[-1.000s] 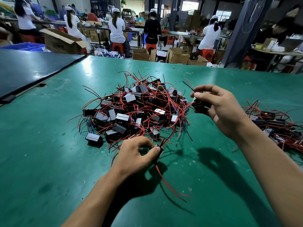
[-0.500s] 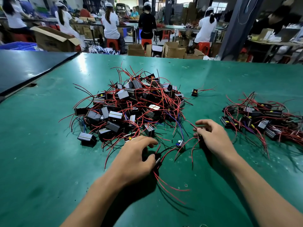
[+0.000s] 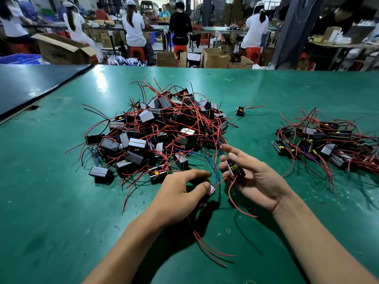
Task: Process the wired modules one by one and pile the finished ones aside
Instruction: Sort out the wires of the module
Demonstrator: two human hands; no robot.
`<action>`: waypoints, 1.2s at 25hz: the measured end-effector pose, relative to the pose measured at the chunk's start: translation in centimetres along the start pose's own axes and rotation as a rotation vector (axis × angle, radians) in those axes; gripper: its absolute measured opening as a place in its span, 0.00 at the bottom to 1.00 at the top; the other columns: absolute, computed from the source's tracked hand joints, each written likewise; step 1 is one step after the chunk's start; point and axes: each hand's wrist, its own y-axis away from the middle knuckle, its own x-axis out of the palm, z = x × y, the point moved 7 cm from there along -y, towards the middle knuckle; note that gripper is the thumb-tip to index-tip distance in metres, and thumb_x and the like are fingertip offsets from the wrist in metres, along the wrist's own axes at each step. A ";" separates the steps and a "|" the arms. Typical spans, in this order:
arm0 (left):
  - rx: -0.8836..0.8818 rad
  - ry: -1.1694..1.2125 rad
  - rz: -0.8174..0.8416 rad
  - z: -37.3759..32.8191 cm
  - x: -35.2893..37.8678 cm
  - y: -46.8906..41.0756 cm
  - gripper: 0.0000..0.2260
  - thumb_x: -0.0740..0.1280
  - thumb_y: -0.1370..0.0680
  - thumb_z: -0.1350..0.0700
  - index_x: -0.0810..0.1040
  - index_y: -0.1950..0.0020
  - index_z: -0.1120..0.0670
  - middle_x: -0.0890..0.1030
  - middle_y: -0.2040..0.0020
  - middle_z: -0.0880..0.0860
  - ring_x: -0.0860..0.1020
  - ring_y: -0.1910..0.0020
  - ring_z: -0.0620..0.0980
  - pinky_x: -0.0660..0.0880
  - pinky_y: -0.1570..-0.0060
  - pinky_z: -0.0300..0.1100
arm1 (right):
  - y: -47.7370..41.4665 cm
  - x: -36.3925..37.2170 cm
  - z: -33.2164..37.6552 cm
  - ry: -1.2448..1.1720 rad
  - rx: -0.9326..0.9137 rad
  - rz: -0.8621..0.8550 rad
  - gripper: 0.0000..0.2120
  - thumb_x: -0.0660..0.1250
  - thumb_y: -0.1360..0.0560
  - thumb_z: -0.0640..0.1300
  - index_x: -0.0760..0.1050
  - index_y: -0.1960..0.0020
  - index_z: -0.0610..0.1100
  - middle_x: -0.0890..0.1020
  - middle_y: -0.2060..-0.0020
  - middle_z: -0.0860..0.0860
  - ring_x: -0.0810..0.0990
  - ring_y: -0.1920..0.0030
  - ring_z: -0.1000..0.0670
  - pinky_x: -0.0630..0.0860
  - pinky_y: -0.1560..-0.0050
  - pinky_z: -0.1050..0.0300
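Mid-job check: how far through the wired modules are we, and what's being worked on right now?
Likely done: the smaller pile set aside at the right of the green table. In hand: the right hand holds an open-faced module, and the left hand pinches a second module, mostly hidden. Left: the big pile at centre, clearly larger, plus a stray module beyond it. Probably under half done.

The setting is an electronics assembly workshop on a factory floor. A large green-matted workbench [image 3: 61, 201] carries a bulk heap of wired modules [image 3: 155, 132] and a smaller separate pile [image 3: 328, 140]. Beyond it, workers [image 3: 133, 27] in white caps sit on red stools [image 3: 137, 51] at long benches [image 3: 205, 29]. Open cardboard cartons [image 3: 61, 48] and a blue plastic crate [image 3: 20, 58] stand behind the workbench. A van [image 3: 146, 6] stands at the far end.
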 end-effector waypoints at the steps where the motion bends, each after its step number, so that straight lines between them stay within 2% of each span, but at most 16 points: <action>1: -0.016 0.033 0.021 0.2 0.1 0.0 0.08 0.70 0.23 0.58 0.85 0.45 0.52 0.86 0.55 0.45 0.83 0.55 0.40 0.79 0.48 0.40 | -0.1 0.1 0.0 -0.012 -0.021 -0.007 0.20 0.70 0.32 0.35 0.77 0.40 0.40 0.79 0.60 0.45 0.78 0.63 0.51 0.78 0.67 0.62; 3: -0.034 0.098 0.046 0.4 0.2 -0.1 0.05 0.71 0.24 0.59 0.85 0.50 0.53 0.85 0.58 0.48 0.82 0.59 0.42 0.78 0.53 0.38 | -0.6 0.0 0.1 -0.034 -0.052 -0.042 0.17 0.68 0.32 0.35 0.76 0.42 0.40 0.78 0.62 0.46 0.77 0.65 0.53 0.75 0.70 0.65; 5: -0.029 0.169 0.029 0.1 0.1 0.0 0.03 0.71 0.24 0.61 0.82 0.51 0.55 0.85 0.58 0.51 0.81 0.61 0.44 0.78 0.55 0.39 | -0.9 -0.5 0.1 -0.071 -0.058 -0.095 0.16 0.67 0.31 0.34 0.77 0.44 0.40 0.77 0.63 0.46 0.75 0.65 0.53 0.72 0.72 0.67; 10: 0.037 0.330 -0.330 -0.3 -2.5 0.2 0.06 0.70 0.23 0.63 0.78 0.50 0.54 0.82 0.57 0.52 0.81 0.58 0.50 0.78 0.55 0.40 | -1.1 -1.7 0.0 -0.172 -0.095 -0.183 0.12 0.65 0.31 0.34 0.77 0.47 0.41 0.76 0.62 0.47 0.74 0.64 0.53 0.73 0.72 0.68; 12: 0.027 0.369 -0.415 0.2 -3.5 0.2 0.05 0.70 0.23 0.62 0.77 0.51 0.53 0.82 0.57 0.53 0.80 0.57 0.51 0.78 0.53 0.43 | -1.3 -2.0 0.1 -0.215 -0.141 -0.198 0.12 0.65 0.30 0.34 0.77 0.48 0.41 0.77 0.63 0.47 0.75 0.64 0.54 0.74 0.71 0.67; 14: 0.053 0.364 -0.468 0.3 -4.0 0.4 0.06 0.69 0.22 0.62 0.76 0.50 0.53 0.82 0.57 0.51 0.81 0.58 0.47 0.78 0.54 0.40 | -1.3 -2.5 0.2 -0.214 -0.160 -0.212 0.11 0.66 0.30 0.35 0.78 0.48 0.41 0.79 0.64 0.47 0.77 0.64 0.53 0.76 0.69 0.65; 16: 0.104 0.346 -0.492 -0.1 -4.2 0.6 0.07 0.67 0.21 0.63 0.75 0.48 0.52 0.82 0.56 0.50 0.82 0.57 0.42 0.77 0.54 0.36 | -1.3 -3.4 0.3 -0.039 -0.183 -0.276 0.10 0.66 0.26 0.34 0.78 0.47 0.42 0.80 0.62 0.47 0.79 0.64 0.53 0.78 0.65 0.64; 17: 0.126 0.351 -0.480 -0.3 -4.0 0.6 0.07 0.66 0.20 0.63 0.74 0.47 0.52 0.81 0.55 0.50 0.83 0.56 0.41 0.79 0.54 0.37 | -1.1 -3.8 0.7 0.150 -0.221 -0.327 0.09 0.66 0.24 0.33 0.78 0.46 0.43 0.81 0.60 0.46 0.80 0.62 0.52 0.78 0.62 0.63; 19: 0.145 0.365 -0.437 -0.4 -3.4 0.7 0.06 0.64 0.19 0.63 0.74 0.46 0.53 0.80 0.54 0.50 0.84 0.57 0.43 0.80 0.56 0.39 | -0.4 -4.3 2.0 0.693 -0.355 -0.469 0.09 0.67 0.22 0.34 0.78 0.45 0.45 0.82 0.53 0.48 0.81 0.55 0.52 0.76 0.52 0.65; 20: 0.148 0.360 -0.420 -0.5 -3.2 0.6 0.05 0.64 0.19 0.63 0.74 0.46 0.54 0.80 0.54 0.50 0.85 0.58 0.43 0.80 0.56 0.38 | 0.2 -3.9 2.9 1.002 -0.450 -0.547 0.11 0.69 0.22 0.36 0.78 0.43 0.47 0.81 0.49 0.51 0.80 0.48 0.52 0.72 0.46 0.68; 21: 0.141 0.349 -0.402 -0.5 -3.0 0.5 0.05 0.65 0.19 0.63 0.74 0.46 0.55 0.80 0.55 0.49 0.84 0.59 0.43 0.80 0.57 0.38 | 0.9 -3.0 3.5 1.243 -0.559 -0.593 0.14 0.70 0.23 0.38 0.78 0.40 0.49 0.79 0.45 0.54 0.77 0.43 0.54 0.68 0.41 0.69; 22: 0.129 0.351 -0.386 -0.4 -2.8 0.4 0.05 0.65 0.19 0.63 0.75 0.46 0.55 0.81 0.55 0.48 0.84 0.58 0.43 0.80 0.57 0.38 | 1.5 -1.9 3.7 1.372 -0.677 -0.581 0.16 0.71 0.24 0.41 0.78 0.38 0.50 0.78 0.43 0.57 0.74 0.39 0.57 0.65 0.38 0.69; 24: 0.099 0.409 -0.362 -0.2 -2.5 0.3 0.04 0.64 0.19 0.63 0.75 0.47 0.55 0.81 0.55 0.50 0.84 0.57 0.44 0.80 0.56 0.39 | 2.3 0.4 2.9 1.389 -0.788 -0.373 0.14 0.72 0.25 0.48 0.79 0.40 0.52 0.81 0.46 0.60 0.77 0.42 0.62 0.68 0.38 0.69; 26: 0.056 0.463 -0.340 0.4 -2.5 0.1 0.05 0.64 0.19 0.63 0.76 0.47 0.54 0.80 0.53 0.52 0.84 0.55 0.46 0.81 0.51 0.44 | 2.1 2.2 0.7 1.394 -0.692 -0.103 0.16 0.72 0.27 0.55 0.81 0.41 0.53 0.83 0.51 0.61 0.81 0.48 0.61 0.74 0.43 0.66; 27: 0.028 0.493 -0.332 0.7 -2.6 -0.1 0.05 0.64 0.19 0.63 0.76 0.48 0.54 0.80 0.54 0.51 0.83 0.53 0.47 0.81 0.50 0.46 | 2.0 2.7 -0.3 1.416 -0.623 -0.042 0.19 0.72 0.29 0.59 0.80 0.40 0.54 0.84 0.52 0.61 0.82 0.49 0.60 0.76 0.43 0.62; 30: -0.046 0.744 -0.301 1.5 -2.3 -0.2 0.04 0.64 0.19 0.64 0.76 0.48 0.56 0.79 0.53 0.53 0.84 0.49 0.51 0.82 0.53 0.45 | 1.4 2.6 -0.9 1.462 -0.515 -0.117 0.29 0.70 0.36 0.70 0.79 0.41 0.55 0.83 0.55 0.61 0.81 0.51 0.60 0.76 0.45 0.59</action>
